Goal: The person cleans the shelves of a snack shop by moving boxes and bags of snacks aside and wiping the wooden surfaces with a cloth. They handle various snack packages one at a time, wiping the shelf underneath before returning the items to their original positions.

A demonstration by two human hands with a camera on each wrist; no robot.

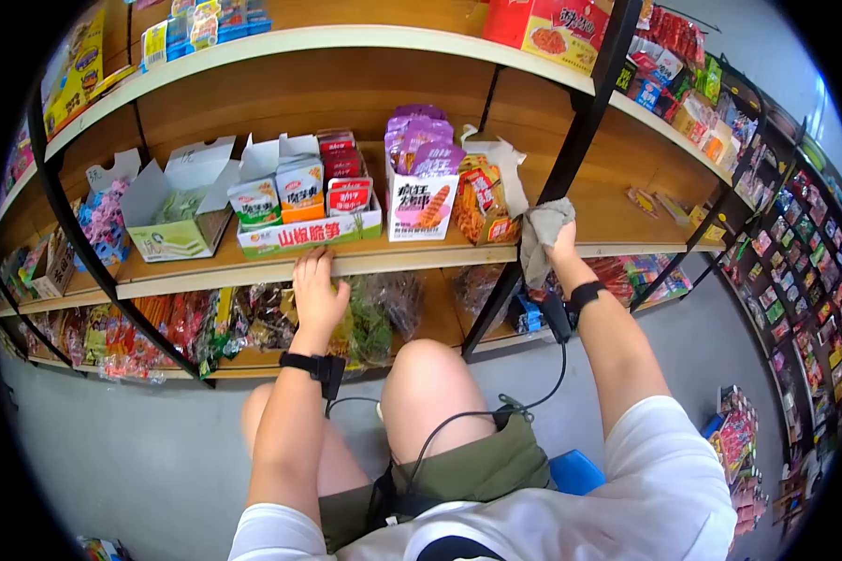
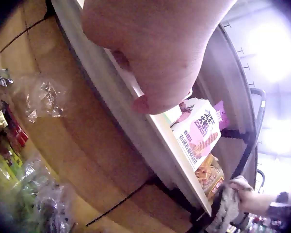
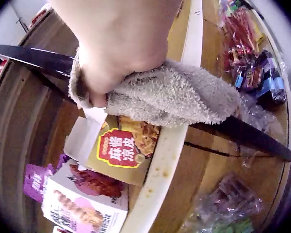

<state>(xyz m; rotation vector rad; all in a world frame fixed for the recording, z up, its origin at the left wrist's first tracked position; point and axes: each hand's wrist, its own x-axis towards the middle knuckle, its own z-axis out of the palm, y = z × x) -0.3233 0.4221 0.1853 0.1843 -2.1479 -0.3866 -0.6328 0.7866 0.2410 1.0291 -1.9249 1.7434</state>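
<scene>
My right hand (image 1: 564,245) grips a crumpled grey cloth (image 1: 542,236) against the black shelf post (image 1: 578,140). In the right wrist view the fluffy cloth (image 3: 184,94) lies across the post and the shelf's light front edge, partly covering the fingers. My left hand (image 1: 318,292) rests on the front edge (image 1: 215,278) of the middle shelf, holding nothing. Right behind its fingers stands a green-and-white tray box (image 1: 313,234) of snack packets. Beside the cloth is a box of noodle-like snacks (image 1: 486,201), then a white box (image 1: 421,208) with purple packets.
An open white-green carton (image 1: 182,210) stands farther left on the shelf. Bagged snacks (image 1: 150,323) fill the lower shelf. Above are a red carton (image 1: 557,33) and blue packs (image 1: 201,33). A black cable (image 1: 458,416) hangs across my lap. Racks of packets (image 1: 786,262) line the right side.
</scene>
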